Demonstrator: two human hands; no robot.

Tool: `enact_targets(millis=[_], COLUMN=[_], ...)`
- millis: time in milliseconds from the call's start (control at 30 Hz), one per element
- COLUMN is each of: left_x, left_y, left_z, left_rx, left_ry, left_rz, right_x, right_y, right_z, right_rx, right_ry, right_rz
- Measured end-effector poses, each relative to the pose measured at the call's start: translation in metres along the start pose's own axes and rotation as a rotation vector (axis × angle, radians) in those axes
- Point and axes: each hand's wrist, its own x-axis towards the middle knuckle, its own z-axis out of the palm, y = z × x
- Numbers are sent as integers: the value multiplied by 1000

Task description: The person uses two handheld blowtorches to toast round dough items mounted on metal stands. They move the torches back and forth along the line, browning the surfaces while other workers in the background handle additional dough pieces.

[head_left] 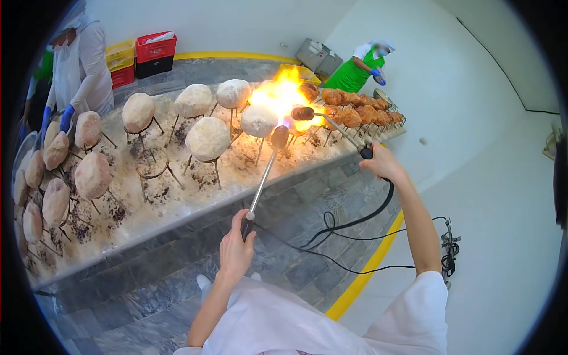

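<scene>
I am noting a white garment (284, 316), its loose cloth forming soft folds across the front. The right sleeve (408, 313), also white, is hanging wide and ending near the elbow, leaving the forearm (419, 228) bare. The left hand (236, 253) and the right hand (384, 164) are likewise showing bare. Beyond the garment's edge, two rounded white shoe tips (203, 281) are showing.

So the left torch (264, 182) is a straight silver tube with a wide brownish nozzle, slanting up across the tabletop's near edge (177, 223). The right torch (343, 131) has a bent tube and a dark nozzle aimed left. Big yellow-orange flame (279, 89) around the nozzle ends. Right up against it there's a pale, powdery-looking round lump (257, 121), propped above the tabletop, past the middle toward its right end.
</scene>
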Motion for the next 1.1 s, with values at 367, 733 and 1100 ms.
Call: enact_targets(millis=[367,733,1100], left_x=[-3,58,119], left_y=[16,60,91], left_z=[40,52,9], left_rx=[-31,135,274], left_ry=[95,228,244], left_rz=[29,131,130], right_x=[45,-21,17], right_y=[53,135,134], right_z=[-2,15,21], right_rx=[117,370,393], right_ry=[107,-83,-88], right_rz=[3,6,-63])
